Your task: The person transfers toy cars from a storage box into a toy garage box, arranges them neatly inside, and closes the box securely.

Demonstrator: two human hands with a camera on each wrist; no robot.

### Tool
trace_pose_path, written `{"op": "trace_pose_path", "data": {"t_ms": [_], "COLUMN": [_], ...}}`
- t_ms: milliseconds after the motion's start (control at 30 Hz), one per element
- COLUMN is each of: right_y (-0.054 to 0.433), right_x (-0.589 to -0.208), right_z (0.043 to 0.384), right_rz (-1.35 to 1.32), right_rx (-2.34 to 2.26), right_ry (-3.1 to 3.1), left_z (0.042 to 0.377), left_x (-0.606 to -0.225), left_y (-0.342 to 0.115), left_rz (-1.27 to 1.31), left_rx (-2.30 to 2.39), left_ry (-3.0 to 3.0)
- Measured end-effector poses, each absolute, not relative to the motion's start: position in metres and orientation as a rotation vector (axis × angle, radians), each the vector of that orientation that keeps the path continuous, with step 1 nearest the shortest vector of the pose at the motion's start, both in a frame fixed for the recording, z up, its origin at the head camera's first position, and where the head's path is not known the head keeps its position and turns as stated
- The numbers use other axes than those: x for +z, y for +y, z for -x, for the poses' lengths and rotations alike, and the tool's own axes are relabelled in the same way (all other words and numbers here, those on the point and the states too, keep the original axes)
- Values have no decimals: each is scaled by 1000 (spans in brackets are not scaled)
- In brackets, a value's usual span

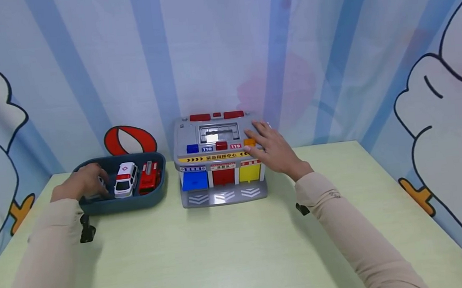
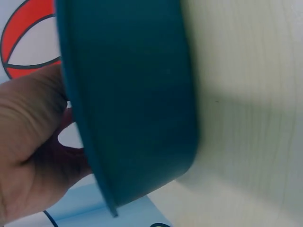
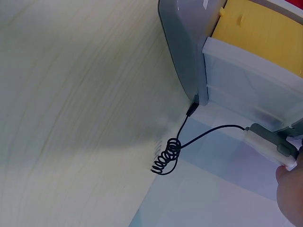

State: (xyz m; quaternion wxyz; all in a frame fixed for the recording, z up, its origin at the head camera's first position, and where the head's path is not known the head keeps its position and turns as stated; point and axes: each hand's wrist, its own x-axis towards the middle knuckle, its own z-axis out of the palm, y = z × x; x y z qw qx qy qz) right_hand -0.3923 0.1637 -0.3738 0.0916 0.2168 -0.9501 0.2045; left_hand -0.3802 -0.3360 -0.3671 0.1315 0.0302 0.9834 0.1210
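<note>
My left hand [image 1: 86, 181] reaches over the rim into a dark teal tray [image 1: 136, 203], its fingers curled down on a toy car [image 1: 101, 181] that they mostly hide. Beside that car in the tray lie a white toy ambulance [image 1: 126, 179] with red markings and a red toy fire truck [image 1: 149, 176]. The left wrist view shows this hand [image 2: 38, 137] behind the tray's outer wall [image 2: 132, 104]. My right hand [image 1: 275, 151] rests, fingers spread, on the right side of the grey roof of a toy emergency station [image 1: 188, 136].
The station has a blue door [image 1: 194, 181], a red door [image 1: 223, 177] and a yellow door [image 1: 249, 173]. A coiled black cord [image 3: 168, 156] joins its base to a small handset [image 3: 270, 144] at its side. A printed curtain [image 1: 213, 48] hangs behind the table [image 1: 225, 256].
</note>
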Motion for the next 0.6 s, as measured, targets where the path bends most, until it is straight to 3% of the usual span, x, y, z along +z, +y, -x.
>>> {"op": "trace_pose_path", "data": {"t_ms": [600], "right_y": [163], "right_x": [-374], "right_z": [392], "right_rz": [-642], "right_rx": [630], "right_ry": [-2810], "left_z": [358], "left_x": [-331], "left_y": [-319], "left_rz": [-37], "left_rx": [313], "left_ry": [2984]}}
